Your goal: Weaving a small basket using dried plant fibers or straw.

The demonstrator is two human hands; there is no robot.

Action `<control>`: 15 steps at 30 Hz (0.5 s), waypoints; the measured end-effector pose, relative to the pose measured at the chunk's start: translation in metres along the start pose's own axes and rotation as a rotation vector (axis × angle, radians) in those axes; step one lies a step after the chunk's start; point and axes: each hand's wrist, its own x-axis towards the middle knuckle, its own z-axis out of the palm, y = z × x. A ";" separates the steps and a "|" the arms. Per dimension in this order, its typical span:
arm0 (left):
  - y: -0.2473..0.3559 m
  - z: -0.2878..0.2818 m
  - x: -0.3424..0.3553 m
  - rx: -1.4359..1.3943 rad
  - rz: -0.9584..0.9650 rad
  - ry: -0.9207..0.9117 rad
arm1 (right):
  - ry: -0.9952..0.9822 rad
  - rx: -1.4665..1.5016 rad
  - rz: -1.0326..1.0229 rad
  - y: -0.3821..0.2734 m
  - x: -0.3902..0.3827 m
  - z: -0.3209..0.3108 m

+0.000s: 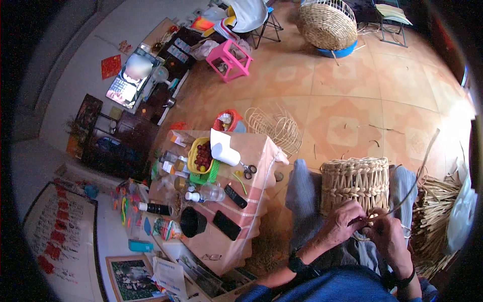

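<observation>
A woven straw basket [354, 182] rests on my lap, between my knees in striped grey-blue cloth. At its near rim my left hand [345, 221] and my right hand [385, 235] are close together, fingers pinched. A long dry straw strand [421, 171] rises from between them and leans up to the right. Both hands seem closed on this strand; the fingertips and the exact spot they grip are partly hidden. My left wrist bears a dark watch, my right a dark band.
A big bundle of straw [435, 221] stands at my right beside a clear plastic bag [463, 214]. On my left, a cloth-covered table [254, 201] holds scissors [248, 171], a phone [227, 225] and bottles. Farther off are a wire frame [276, 128], a pink stool [229, 60] and a large woven basket [327, 25].
</observation>
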 end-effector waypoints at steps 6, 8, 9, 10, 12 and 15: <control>0.000 -0.004 -0.003 0.043 -0.029 -0.001 | 0.029 -0.061 -0.121 0.018 0.015 0.011; -0.003 -0.006 -0.005 0.037 -0.009 0.025 | 0.002 -0.168 -0.261 0.013 0.020 0.008; -0.003 -0.007 -0.005 0.013 -0.015 0.017 | -0.008 -0.224 -0.326 0.011 0.022 0.005; -0.004 -0.008 -0.005 -0.010 -0.020 0.009 | -0.063 -0.232 -0.337 0.010 0.025 0.001; -0.003 -0.010 -0.003 -0.002 -0.027 -0.011 | -0.168 -0.246 -0.359 0.014 0.030 -0.009; 0.004 -0.006 0.007 0.049 0.003 -0.029 | -0.144 0.078 -0.174 0.025 0.026 -0.022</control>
